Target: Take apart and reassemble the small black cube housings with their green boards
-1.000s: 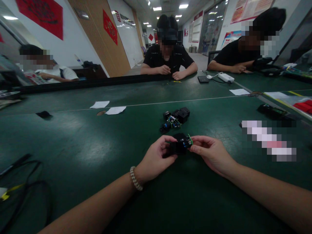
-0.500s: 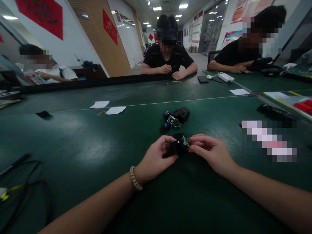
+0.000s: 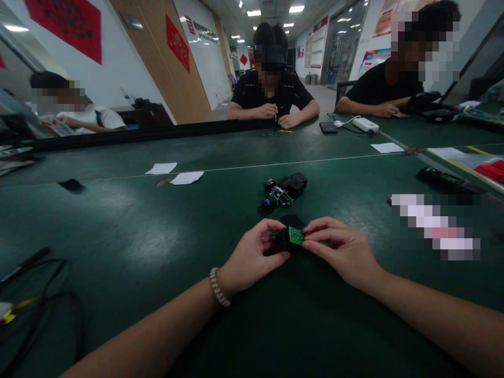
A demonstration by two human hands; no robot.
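Note:
My left hand (image 3: 258,254) is closed around a small black plastic housing (image 3: 281,240), its thumb along the near side. Between the thumb and fingers of my right hand (image 3: 342,247) is a small green circuit board (image 3: 296,235), pinched at its right edge. The board's flat face with solder dots shows, and its left edge meets the housing's opening; how far in it sits I cannot tell. Just behind lies a black piece (image 3: 292,220), partly hidden by my hands. Farther off rests a pile of black casings and small circuit boards (image 3: 281,194).
White paper slips (image 3: 187,178) lie to the left on the green table (image 3: 129,252). Black cables (image 3: 51,294) are at the far left. A blurred-out pale object (image 3: 437,228) lies on the right, with a black device (image 3: 441,178) behind it. Several people sit across the table.
My right hand has turned the circuit board from nearly edge-on to showing its flat face, and it is now against the housing. My left hand has barely moved.

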